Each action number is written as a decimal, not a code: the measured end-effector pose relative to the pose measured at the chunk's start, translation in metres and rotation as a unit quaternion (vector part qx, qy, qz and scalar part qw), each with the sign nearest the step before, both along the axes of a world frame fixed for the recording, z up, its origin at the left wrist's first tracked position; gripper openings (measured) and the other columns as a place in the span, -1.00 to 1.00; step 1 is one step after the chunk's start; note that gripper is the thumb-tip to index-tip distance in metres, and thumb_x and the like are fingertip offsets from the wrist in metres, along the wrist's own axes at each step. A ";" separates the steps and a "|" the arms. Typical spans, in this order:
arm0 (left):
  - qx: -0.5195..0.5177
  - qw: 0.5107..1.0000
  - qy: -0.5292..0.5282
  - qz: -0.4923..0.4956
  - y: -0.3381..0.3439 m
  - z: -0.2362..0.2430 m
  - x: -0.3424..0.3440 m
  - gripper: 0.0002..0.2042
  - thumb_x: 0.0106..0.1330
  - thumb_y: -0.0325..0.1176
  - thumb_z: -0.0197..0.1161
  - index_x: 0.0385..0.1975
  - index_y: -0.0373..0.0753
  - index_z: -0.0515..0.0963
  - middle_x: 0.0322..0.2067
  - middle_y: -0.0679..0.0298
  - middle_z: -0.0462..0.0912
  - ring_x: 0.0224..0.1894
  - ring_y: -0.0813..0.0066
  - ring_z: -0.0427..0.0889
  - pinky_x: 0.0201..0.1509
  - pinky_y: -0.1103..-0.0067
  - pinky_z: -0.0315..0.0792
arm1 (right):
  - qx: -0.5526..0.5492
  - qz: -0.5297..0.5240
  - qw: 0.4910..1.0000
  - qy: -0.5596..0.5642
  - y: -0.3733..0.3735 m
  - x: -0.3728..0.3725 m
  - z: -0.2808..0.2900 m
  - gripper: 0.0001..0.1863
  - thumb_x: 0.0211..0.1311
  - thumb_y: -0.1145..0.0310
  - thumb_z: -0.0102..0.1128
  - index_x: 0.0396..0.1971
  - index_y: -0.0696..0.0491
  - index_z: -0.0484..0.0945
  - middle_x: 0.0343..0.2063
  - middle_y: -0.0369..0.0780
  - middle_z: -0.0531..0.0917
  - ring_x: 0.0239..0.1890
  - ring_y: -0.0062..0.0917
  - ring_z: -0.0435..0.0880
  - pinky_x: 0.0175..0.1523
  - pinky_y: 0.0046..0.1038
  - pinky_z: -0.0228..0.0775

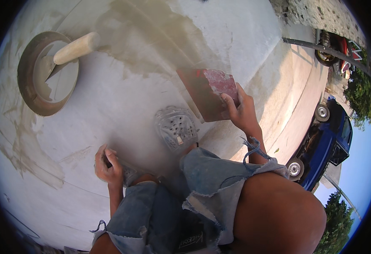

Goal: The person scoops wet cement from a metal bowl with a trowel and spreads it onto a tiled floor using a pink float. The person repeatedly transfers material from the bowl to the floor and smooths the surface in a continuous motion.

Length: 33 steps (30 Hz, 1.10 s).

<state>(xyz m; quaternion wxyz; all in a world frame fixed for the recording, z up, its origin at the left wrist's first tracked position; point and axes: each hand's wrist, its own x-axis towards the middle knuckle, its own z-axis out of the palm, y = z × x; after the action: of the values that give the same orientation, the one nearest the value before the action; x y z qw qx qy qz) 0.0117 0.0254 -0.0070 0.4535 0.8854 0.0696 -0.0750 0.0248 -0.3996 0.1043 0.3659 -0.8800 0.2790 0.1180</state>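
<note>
My right hand [241, 109] grips the near right edge of a flat red-brown board [204, 99], thumb on top. Pale, dried-looking smears cover part of its upper face. The board is tilted, its far left edge close to a wet grey-brown patch [151, 36] on the pale surface. Lower left, beside my shoe, my left hand [108, 166] is curled closed; a dark spot shows between thumb and fingers, and I cannot make out what it is. Farther left sits a round metal pan [23, 70] with grey mix inside. A wooden-handled trowel [76, 48] rests in it, blade in the mix.
My dusty perforated clogs [177, 127] stand on the pale concrete floor [122, 101], between my hands. Brown smears streak the floor at the left. On the right are a blue pickup truck [327, 146], a motorcycle [327, 57], a dark pole [316, 47] and a rough wall [321, 17].
</note>
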 end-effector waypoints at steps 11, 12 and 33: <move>-0.001 1.000 0.008 0.003 0.000 0.000 0.000 -0.73 0.65 -0.28 0.21 0.09 -0.36 0.64 -0.42 0.28 0.70 -0.49 0.65 0.56 -0.37 0.65 0.46 | 0.041 -0.014 0.999 -0.017 -0.009 0.019 0.012 -0.66 0.53 0.35 0.29 0.15 0.22 0.60 -0.34 -0.15 0.80 -0.34 -0.58 0.79 -0.29 -0.44 0.67; 0.000 1.000 0.010 0.005 -0.001 0.000 0.000 -0.73 0.65 -0.28 0.21 0.09 -0.37 0.64 -0.42 0.27 0.70 -0.49 0.65 0.56 -0.37 0.65 0.46 | 0.039 0.012 0.999 -0.005 -0.007 0.020 0.010 -0.66 0.53 0.35 0.28 0.16 0.22 0.60 -0.33 -0.15 0.80 -0.34 -0.57 0.79 -0.26 -0.45 0.67; 0.010 1.000 -0.016 0.003 -0.003 -0.002 0.002 -0.81 0.58 -0.42 0.21 0.01 -0.39 0.67 -0.48 0.28 0.71 -0.54 0.61 0.60 -0.44 0.65 0.47 | -0.010 -0.042 0.999 -0.023 -0.065 0.053 0.032 -0.59 0.54 0.31 0.30 0.26 0.18 0.58 -0.26 -0.18 0.78 -0.29 -0.62 0.73 -0.16 -0.48 0.62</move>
<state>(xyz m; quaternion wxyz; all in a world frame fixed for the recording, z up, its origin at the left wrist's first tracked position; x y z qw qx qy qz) 0.0138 0.0226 -0.0094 0.4462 0.8906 0.0657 -0.0593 0.0779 -0.4643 0.1368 0.3680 -0.8735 0.3087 0.0795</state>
